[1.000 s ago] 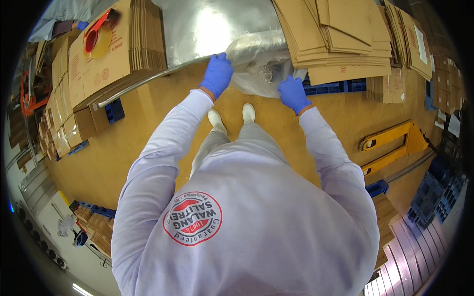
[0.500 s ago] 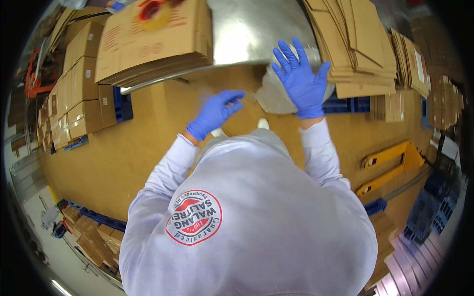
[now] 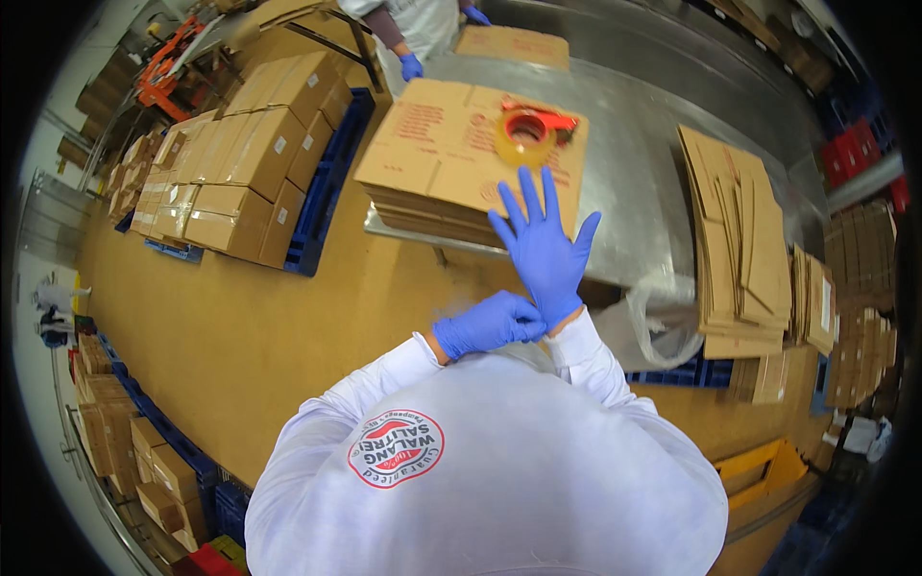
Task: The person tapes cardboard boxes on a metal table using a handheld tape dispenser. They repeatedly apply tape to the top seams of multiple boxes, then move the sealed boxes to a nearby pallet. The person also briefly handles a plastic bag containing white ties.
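Both my hands wear blue disposable gloves. My right hand (image 3: pixel 549 248) is raised with its fingers spread, holding nothing. My left hand (image 3: pixel 492 324) is closed at the right wrist, pinching the cuff of the right glove (image 3: pixel 559 315). Just beyond the right fingertips, a tape dispenser (image 3: pixel 528 127) with a red frame and a roll of yellowish tape rests on a stack of flat cardboard boxes (image 3: pixel 432 144). That stack stands on a metal table (image 3: pixel 634 182).
A co-worker (image 3: pixel 413 29) in blue gloves stands across the table. More flattened boxes (image 3: pixel 735 230) lie at the right, beside a clear plastic bag (image 3: pixel 653 331). Packed cartons (image 3: pixel 254 158) fill a blue pallet (image 3: pixel 331 182) at left. A yellow pallet jack (image 3: pixel 768 470) sits at lower right.
My left hand has moved to the right wrist and taken hold of the glove cuff. The view has shifted, so the tape dispenser, more of the table and the co-worker now show.
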A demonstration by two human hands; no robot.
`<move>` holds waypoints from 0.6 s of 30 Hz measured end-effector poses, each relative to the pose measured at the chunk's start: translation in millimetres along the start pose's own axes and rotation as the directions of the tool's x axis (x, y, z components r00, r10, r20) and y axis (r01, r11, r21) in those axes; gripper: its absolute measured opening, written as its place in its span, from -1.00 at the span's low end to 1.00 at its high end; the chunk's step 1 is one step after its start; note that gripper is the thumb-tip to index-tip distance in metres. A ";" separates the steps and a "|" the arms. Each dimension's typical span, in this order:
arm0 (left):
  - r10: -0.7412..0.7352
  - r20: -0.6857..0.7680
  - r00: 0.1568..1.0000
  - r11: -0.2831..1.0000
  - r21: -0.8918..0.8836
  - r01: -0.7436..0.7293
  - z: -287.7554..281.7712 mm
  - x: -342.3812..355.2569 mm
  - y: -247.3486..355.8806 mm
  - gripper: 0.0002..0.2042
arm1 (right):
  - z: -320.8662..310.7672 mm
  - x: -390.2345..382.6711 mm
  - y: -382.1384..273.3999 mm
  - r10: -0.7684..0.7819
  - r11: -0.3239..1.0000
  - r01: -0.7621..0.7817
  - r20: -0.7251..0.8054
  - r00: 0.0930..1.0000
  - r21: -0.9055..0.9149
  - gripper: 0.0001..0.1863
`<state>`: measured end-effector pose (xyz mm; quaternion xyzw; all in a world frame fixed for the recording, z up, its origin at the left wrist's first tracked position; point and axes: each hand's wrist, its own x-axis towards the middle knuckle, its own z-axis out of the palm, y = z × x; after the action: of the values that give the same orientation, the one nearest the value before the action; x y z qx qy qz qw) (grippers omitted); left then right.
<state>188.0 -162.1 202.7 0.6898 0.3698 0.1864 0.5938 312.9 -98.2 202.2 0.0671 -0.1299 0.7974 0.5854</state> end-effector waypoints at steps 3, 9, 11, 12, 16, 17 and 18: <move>0.013 0.019 1.000 0.999 0.052 -0.014 -42.4 6.7 -7.6 -0.77 | -14.0 40.2 11.9 0.203 0.857 -0.213 -0.073 0.976 -0.468 -0.28; 0.027 -0.460 0.888 0.999 -0.016 -0.039 -140.5 4.4 -32.2 -0.69 | -50.2 173.1 -68.6 0.063 -0.564 0.106 0.085 0.994 -0.819 -0.36; 0.006 -0.580 0.815 0.999 -0.024 -0.025 -184.4 -3.1 -34.8 -0.69 | -109.5 211.0 -119.1 0.050 -0.840 0.126 0.156 0.986 -0.528 -0.21; -0.034 -0.634 0.772 0.999 -0.050 0.002 -200.5 -16.1 -42.2 -0.69 | -114.5 227.8 -124.3 0.092 -0.805 0.028 -0.077 0.993 -0.592 -0.24; -0.197 -0.777 0.598 0.953 -0.295 -0.070 -263.9 -58.5 -91.8 -0.60 | -148.6 271.4 -131.6 0.231 -0.842 -0.034 -0.417 0.879 -0.539 -0.47; -0.236 -0.789 0.567 0.930 -0.352 -0.103 -278.5 -59.4 -98.7 -0.58 | -153.4 279.0 -136.5 0.209 -0.886 -0.017 -0.431 0.878 -0.464 -0.48; -0.280 -0.793 0.541 0.904 -0.408 -0.130 -289.7 -64.6 -103.2 -0.55 | -160.6 282.0 -141.9 0.182 -0.921 -0.008 -0.447 0.876 -0.390 -0.49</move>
<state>-86.0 -9.8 180.9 0.3544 0.5884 0.5409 0.4854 369.0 245.9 139.8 -0.5377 -0.8252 0.1714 -0.0239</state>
